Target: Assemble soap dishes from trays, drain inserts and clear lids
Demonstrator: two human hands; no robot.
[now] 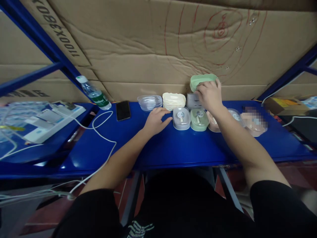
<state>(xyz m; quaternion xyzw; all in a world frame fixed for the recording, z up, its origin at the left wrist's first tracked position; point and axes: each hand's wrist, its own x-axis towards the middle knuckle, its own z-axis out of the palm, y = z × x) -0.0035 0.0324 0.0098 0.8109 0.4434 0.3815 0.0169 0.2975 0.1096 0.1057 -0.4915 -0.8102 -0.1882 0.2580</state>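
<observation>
My right hand (210, 94) grips a light green oval tray (203, 78), raised above a grey stack (193, 101) at the back of the blue table. My left hand (157, 120) is apart from everything, fingers spread, close to the left side of a grey lidded box (181, 119). Beside that box stands a green lidded box (199, 120), then a pink one (213, 121) partly behind my right forearm. Clear plastic lids (149, 102) and a stack of cream trays (173, 101) sit behind my left hand.
A black phone (123, 110), a water bottle (95, 94) and a white cable (106, 139) are on the left. More lidded boxes (235, 115) lie beyond my right forearm. A cardboard wall (128, 43) rises behind the blue table (158, 152).
</observation>
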